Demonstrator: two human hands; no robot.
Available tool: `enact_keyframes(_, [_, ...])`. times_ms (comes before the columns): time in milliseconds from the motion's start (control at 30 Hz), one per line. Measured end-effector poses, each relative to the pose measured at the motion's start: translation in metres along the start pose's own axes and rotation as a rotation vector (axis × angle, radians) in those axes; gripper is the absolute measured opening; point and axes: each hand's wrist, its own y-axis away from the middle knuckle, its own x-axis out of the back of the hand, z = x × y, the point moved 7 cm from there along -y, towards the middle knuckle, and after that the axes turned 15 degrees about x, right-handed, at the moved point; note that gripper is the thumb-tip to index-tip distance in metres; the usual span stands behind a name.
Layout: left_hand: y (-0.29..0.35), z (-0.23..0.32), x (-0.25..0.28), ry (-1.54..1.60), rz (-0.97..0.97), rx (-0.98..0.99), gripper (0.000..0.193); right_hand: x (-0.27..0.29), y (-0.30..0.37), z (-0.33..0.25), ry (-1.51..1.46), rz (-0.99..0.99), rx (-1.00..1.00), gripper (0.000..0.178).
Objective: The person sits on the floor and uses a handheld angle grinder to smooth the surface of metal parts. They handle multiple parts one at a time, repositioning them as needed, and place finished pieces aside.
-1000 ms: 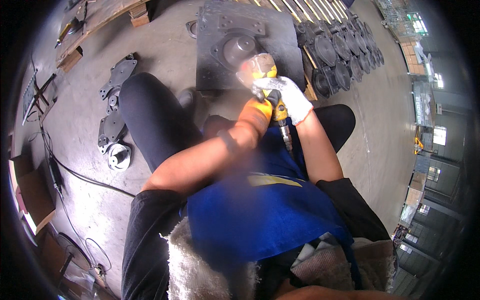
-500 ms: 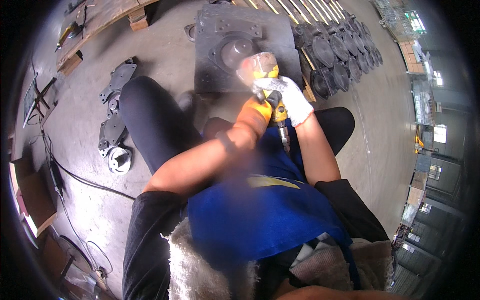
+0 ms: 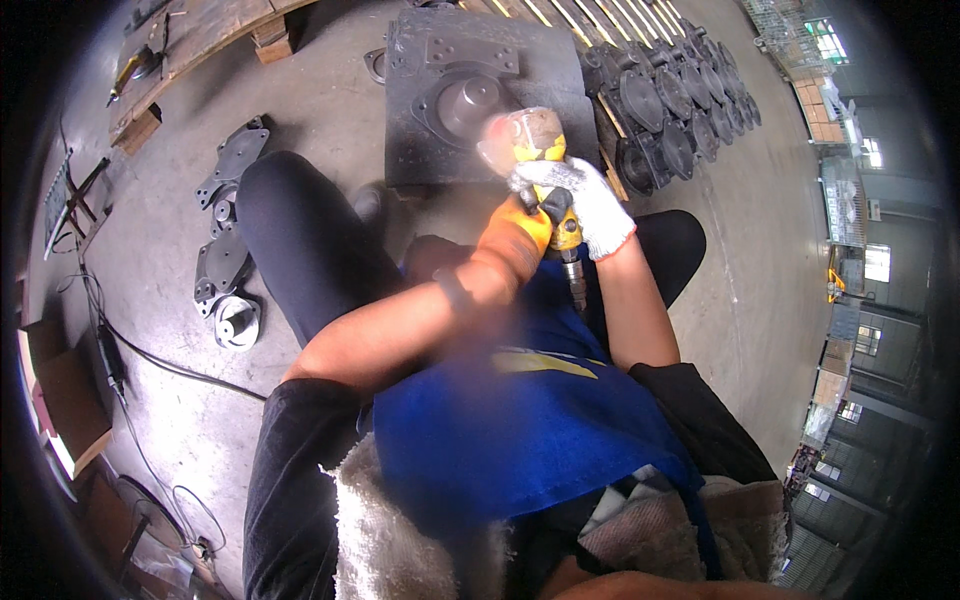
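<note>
I hold a yellow air grinder (image 3: pixel 566 232) with both hands, its worn head (image 3: pixel 538 130) pointing away from me. My left hand (image 3: pixel 522 232), in an orange glove, is wrapped round the handle. My right hand (image 3: pixel 590 205), in a white knit glove, closes round the body just behind the head. A metal hose fitting (image 3: pixel 573 275) hangs from the near end. The head's left side is blurred, and it overlaps the edge of a dark cast metal part (image 3: pixel 437 112) with a round raised boss. That part lies on a dark flat plate (image 3: pixel 420 165); whether the grinder touches it I cannot tell.
Rows of dark castings (image 3: pixel 680 100) lie on wooden slats at the far right. Several metal parts (image 3: pixel 222 265) line the floor beside my left knee. A cable (image 3: pixel 180 362) runs along the left floor, near an open cardboard box (image 3: pixel 70 400). A wooden bench (image 3: pixel 205 45) stands far left.
The grinder and both hands have shifted slightly right and toward me. My grip stays the same, and the casting keeps its place on the plate.
</note>
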Motion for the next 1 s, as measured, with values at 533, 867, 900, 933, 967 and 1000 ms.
enact_keyframes(533, [-0.011,-0.005,0.006,-0.682,0.104,-0.168,0.028,0.0,-0.018,0.02,-0.035,0.059,-0.118,0.023])
enact_keyframes(867, [-0.017,-0.006,0.004,-0.472,0.069,0.102,0.03,-0.001,-0.012,-0.007,0.044,-0.007,0.064,0.024])
enact_keyframes(900, [-0.015,0.015,0.011,-0.407,0.003,0.152,0.03,-0.002,-0.01,-0.01,0.037,0.013,0.051,0.023])
enact_keyframes(933, [-0.014,0.017,0.008,-0.368,-0.024,0.146,0.03,0.0,-0.007,-0.011,0.036,0.032,0.024,0.023])
enact_keyframes(967, [-0.012,0.02,0.008,-0.333,-0.042,0.145,0.03,-0.001,-0.005,-0.011,0.03,0.04,-0.005,0.023])
enact_keyframes(1000, [-0.01,0.01,0.001,-0.323,-0.018,0.088,0.03,-0.003,-0.005,-0.01,0.026,0.045,-0.036,0.023])
